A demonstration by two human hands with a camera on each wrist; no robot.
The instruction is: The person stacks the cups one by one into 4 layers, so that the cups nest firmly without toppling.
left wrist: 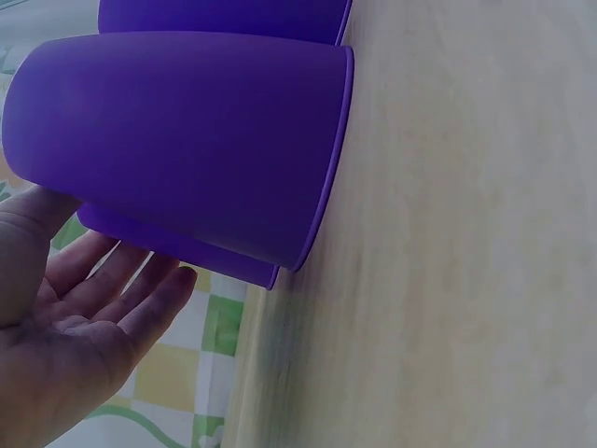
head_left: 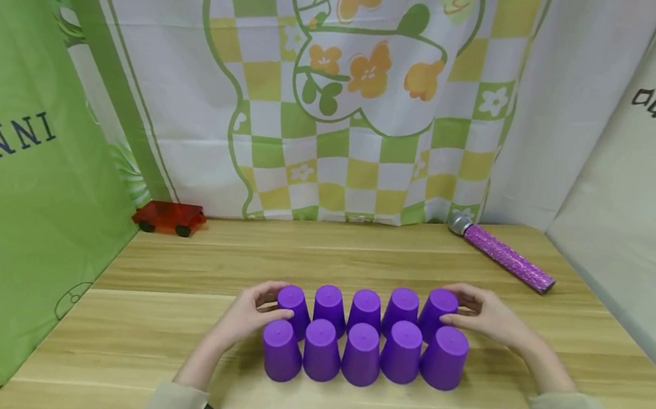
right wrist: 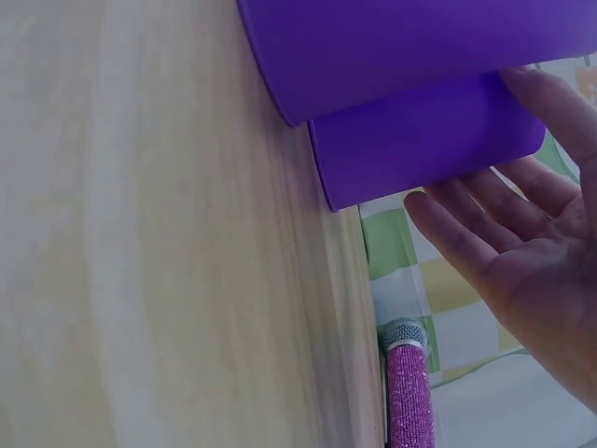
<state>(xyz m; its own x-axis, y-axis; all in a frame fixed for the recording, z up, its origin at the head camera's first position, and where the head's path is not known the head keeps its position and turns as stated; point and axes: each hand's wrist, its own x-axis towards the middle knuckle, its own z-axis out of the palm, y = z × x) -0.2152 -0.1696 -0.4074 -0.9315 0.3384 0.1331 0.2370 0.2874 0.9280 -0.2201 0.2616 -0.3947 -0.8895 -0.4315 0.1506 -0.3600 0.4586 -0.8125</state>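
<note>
Ten inverted cups stand in two touching rows mid-counter. The left hand and right hand bracket the back row's ends, fingers relaxed, gripping nothing. An uneven squeeze could likely tip an end cup or skew the rows.

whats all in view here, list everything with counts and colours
cups: ten, purple, upside down in two rows of five at the middle of the table
microphone: one, glittery purple with a silver head, lying at the table's far right
toy car: one, red with black wheels, far left by the backdrop
table: one, light wood
cloth backdrops: green at left, green and yellow check with orange flowers at the back, pale at right
left hand: at the left end of the cup rows, fingers straight against the back-row end cup
right hand: at the right end of the rows, fingers straight against the back-row end cup
</note>
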